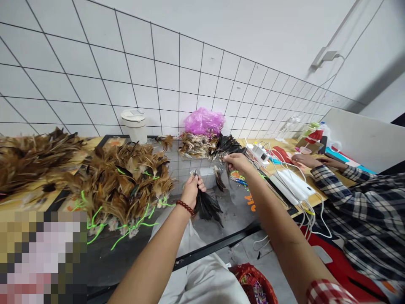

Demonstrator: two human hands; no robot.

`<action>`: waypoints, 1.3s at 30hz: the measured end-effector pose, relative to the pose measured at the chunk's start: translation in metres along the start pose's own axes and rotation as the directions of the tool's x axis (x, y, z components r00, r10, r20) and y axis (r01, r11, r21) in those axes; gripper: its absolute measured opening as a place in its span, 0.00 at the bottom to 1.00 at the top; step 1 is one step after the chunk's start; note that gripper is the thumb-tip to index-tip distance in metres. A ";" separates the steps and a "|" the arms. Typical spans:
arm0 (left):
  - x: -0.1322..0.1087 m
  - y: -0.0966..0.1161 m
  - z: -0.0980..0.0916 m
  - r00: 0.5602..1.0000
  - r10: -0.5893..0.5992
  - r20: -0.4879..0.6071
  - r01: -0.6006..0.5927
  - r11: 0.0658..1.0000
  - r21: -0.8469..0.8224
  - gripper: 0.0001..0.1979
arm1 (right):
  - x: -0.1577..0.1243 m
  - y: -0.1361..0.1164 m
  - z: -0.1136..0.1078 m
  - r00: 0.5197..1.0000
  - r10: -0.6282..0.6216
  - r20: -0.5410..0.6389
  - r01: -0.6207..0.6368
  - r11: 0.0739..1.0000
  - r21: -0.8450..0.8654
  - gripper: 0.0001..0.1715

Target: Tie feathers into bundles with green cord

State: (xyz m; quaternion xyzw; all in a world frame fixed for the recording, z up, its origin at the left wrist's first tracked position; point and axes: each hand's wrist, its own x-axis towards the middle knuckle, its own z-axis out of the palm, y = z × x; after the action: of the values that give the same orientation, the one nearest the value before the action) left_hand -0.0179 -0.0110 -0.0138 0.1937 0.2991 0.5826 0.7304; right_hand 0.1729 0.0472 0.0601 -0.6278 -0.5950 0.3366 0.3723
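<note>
My left hand point(190, 192), with a beaded bracelet at the wrist, is closed around the pale quill ends of a bunch of black feathers point(209, 207). The dark tips fan out downward. My right hand point(238, 163) pinches at the quill ends beside a pile of black feathers point(229, 144); a dark feather point(228, 172) seems to hang under its fingers. Between the two hands a single dark feather point(219, 179) lies on the glass-like tabletop. Left of my left hand spreads a heap of brown feather bunches point(126, 181), several tied with bright green strips.
A pink plastic bag point(204, 121) sits on pale-quilled feathers point(196, 145) by the wire grid. Behind the brown heap stands a white lidded cup point(135, 126). White cables and a power strip point(257, 154) lie rightward, near a co-worker's hands point(305, 160). Below is a red-lined bin point(256, 283).
</note>
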 end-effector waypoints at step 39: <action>-0.046 0.007 0.050 0.957 0.043 0.286 -0.157 0.907 0.390 0.13 | -0.081 -0.008 -0.018 0.806 -0.534 0.255 0.591 0.753 -0.290 0.10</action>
State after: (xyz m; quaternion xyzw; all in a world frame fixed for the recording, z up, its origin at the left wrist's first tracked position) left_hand 0.0033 -0.0505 0.0373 0.4352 0.3012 0.5122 0.6764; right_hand 0.1793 -0.0349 0.0745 -0.4470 -0.8344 0.1433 0.2887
